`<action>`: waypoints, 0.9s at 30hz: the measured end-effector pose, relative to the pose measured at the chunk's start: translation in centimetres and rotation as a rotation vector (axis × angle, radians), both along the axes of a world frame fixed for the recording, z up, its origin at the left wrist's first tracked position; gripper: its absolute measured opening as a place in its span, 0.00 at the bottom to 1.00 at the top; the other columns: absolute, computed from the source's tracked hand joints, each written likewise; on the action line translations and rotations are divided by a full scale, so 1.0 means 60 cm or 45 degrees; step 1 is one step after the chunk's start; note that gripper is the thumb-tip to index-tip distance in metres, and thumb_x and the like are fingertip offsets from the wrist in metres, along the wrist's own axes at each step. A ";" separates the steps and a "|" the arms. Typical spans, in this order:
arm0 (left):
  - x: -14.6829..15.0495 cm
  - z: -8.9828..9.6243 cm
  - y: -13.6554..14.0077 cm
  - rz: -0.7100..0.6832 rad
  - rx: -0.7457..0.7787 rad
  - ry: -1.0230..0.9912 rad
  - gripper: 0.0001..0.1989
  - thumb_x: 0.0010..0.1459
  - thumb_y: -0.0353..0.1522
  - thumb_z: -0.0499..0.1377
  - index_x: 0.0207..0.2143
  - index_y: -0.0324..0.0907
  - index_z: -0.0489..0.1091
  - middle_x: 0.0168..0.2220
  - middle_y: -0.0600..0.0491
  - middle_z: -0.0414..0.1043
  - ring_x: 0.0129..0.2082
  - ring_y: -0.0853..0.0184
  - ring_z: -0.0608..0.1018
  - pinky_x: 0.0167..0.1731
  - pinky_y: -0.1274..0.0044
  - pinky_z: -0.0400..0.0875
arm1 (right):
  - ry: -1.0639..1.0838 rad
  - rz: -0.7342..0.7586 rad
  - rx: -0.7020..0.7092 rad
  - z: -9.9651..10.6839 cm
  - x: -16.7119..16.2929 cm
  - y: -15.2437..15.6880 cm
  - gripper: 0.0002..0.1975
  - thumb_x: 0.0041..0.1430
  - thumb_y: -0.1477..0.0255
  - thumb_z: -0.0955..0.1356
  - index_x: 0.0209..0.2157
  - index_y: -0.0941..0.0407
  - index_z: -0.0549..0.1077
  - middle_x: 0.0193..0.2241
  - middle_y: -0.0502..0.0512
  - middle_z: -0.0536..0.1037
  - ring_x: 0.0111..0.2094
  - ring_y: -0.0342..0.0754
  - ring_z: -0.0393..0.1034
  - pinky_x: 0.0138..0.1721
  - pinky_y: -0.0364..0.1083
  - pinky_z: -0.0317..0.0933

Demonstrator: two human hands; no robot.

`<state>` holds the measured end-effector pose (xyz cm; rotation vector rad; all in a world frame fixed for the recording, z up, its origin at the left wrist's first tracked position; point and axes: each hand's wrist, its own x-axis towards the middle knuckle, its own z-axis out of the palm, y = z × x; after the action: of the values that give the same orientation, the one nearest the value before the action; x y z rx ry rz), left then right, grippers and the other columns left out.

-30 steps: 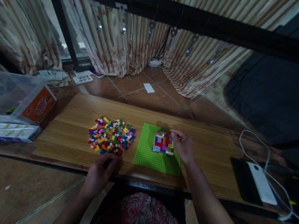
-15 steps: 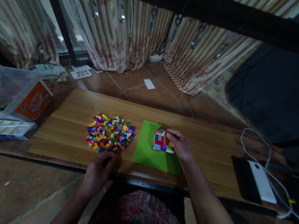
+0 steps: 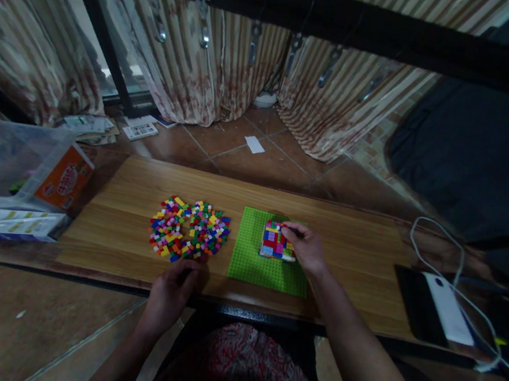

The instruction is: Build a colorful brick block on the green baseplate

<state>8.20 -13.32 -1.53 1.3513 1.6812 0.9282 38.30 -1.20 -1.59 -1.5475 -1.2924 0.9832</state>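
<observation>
A block built from many-coloured toy bricks (image 3: pixel 274 246) stands on the green baseplate (image 3: pixel 245 270). My right hand (image 3: pixel 310 250) reaches over its right side, thumb and fingers pinched at the top surface; whatever is between the fingertips is too small to make out. On the tabletop to the left lies a loose pile of small toy bricks (image 3: pixel 203 232) in many colours. Just below that pile, by the table's near edge, my left hand (image 3: pixel 172 290) rests with its fingers curled in. Its fingertips are hidden, so I cannot see what they hold.
The wooden tabletop (image 3: pixel 117 219) carries all this. Left stand a clear plastic bin (image 3: pixel 38 170), an orange package (image 3: pixel 65 177) and a white box (image 3: pixel 19 224). To the right lie a black-and-white flat object (image 3: pixel 447 307) and a white cable (image 3: pixel 461 251). Metal hooks (image 3: pixel 325 72) hang overhead.
The camera view has shifted slightly. Both hands stay nearly where they were, the right one still pinching at the top of the brick block.
</observation>
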 end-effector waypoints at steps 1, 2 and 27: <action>0.000 0.000 0.000 0.000 0.006 -0.014 0.13 0.56 0.41 0.57 0.37 0.41 0.72 0.30 0.53 0.77 0.30 0.67 0.78 0.28 0.80 0.71 | -0.003 0.003 -0.002 0.001 0.000 0.000 0.18 0.47 0.57 0.71 0.35 0.55 0.79 0.32 0.53 0.81 0.33 0.48 0.74 0.40 0.48 0.66; 0.000 0.000 0.001 -0.002 0.012 -0.027 0.14 0.56 0.41 0.57 0.37 0.41 0.72 0.30 0.53 0.77 0.31 0.66 0.78 0.29 0.79 0.71 | -0.002 0.008 -0.010 0.001 0.001 0.001 0.18 0.46 0.57 0.71 0.35 0.55 0.79 0.32 0.53 0.81 0.33 0.48 0.74 0.40 0.48 0.66; 0.002 -0.008 -0.004 -0.029 0.095 -0.080 0.10 0.58 0.36 0.55 0.36 0.41 0.72 0.28 0.54 0.73 0.29 0.70 0.74 0.30 0.81 0.68 | -0.865 0.391 0.297 0.011 -0.219 -0.037 0.12 0.58 0.80 0.64 0.38 0.55 0.77 0.37 0.56 0.77 0.40 0.50 0.71 0.44 0.47 0.63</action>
<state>8.30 -13.55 -2.00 1.3730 1.5950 1.0190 25.16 -3.40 -0.91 -1.5816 -2.0831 0.4526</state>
